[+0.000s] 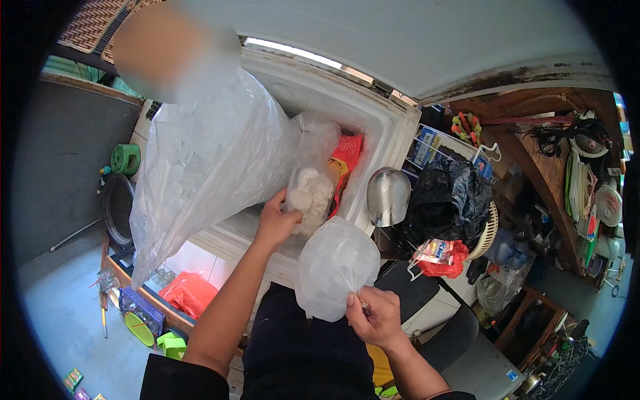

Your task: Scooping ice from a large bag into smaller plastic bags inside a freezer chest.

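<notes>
My left hand (278,221) reaches over the front rim of an open chest freezer (395,127). Its fingers touch the side of a clear plastic bag of whitish lumps (313,192); whether they grip it I cannot tell. A red and yellow packet (348,162) lies beside that bag, against the frosty wall. In front of the freezer my right hand (372,315) pinches the gathered neck of a small translucent plastic bag (337,265), rounded and full of what looks like ice. A large clear sack of ice pieces (200,155) leans over the freezer's left part.
Right of the freezer are a metal scoop (388,196), a black plastic bag (447,200) and a red plastic bag (442,260) by a wire rack. The raised lid (400,40) is at the top. A chair (465,350) stands lower right. Another red bag (189,295) lies lower left.
</notes>
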`<state>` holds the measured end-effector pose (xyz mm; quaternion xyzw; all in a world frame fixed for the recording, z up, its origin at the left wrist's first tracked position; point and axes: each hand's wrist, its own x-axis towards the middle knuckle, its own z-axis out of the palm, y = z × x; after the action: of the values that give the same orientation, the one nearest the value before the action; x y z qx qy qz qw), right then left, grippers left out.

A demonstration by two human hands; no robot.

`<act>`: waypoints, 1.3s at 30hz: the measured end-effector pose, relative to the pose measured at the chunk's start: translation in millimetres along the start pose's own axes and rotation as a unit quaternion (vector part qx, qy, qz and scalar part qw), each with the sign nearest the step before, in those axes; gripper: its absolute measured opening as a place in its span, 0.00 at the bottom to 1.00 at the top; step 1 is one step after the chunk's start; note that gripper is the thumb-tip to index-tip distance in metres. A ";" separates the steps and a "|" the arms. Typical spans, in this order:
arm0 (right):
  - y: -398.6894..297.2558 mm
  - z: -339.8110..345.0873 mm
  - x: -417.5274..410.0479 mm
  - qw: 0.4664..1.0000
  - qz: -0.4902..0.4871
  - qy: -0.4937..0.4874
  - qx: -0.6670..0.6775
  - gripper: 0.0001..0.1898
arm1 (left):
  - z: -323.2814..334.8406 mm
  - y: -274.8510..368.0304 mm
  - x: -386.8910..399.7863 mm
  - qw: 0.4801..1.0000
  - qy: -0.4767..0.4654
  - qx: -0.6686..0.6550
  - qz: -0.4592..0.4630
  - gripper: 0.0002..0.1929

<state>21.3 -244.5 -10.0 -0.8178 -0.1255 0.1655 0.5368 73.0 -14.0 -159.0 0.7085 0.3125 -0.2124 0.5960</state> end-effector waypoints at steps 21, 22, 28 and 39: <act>-6.3 20.1 34.8 0.997 0.073 0.016 0.027 0.14 | 15.6 96.6 53.6 0.883 0.123 0.309 0.331 0.32; -5.1 21.4 39.6 0.996 0.084 0.016 0.039 0.14 | 7.6 92.8 44.7 0.887 0.087 0.272 0.363 0.29; 20.1 60.6 68.4 0.987 0.135 -0.006 0.091 0.16 | -45.0 50.0 -40.9 0.939 0.009 0.143 0.314 0.19; 35.0 64.8 46.3 0.992 0.116 -0.021 0.054 0.16 | -13.7 31.4 31.1 0.992 0.025 0.116 0.046 0.33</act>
<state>38.3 -186.3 -72.4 -0.7927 -0.0318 0.2501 0.5550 116.1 2.3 -154.9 0.7916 0.2673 -0.2017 0.5111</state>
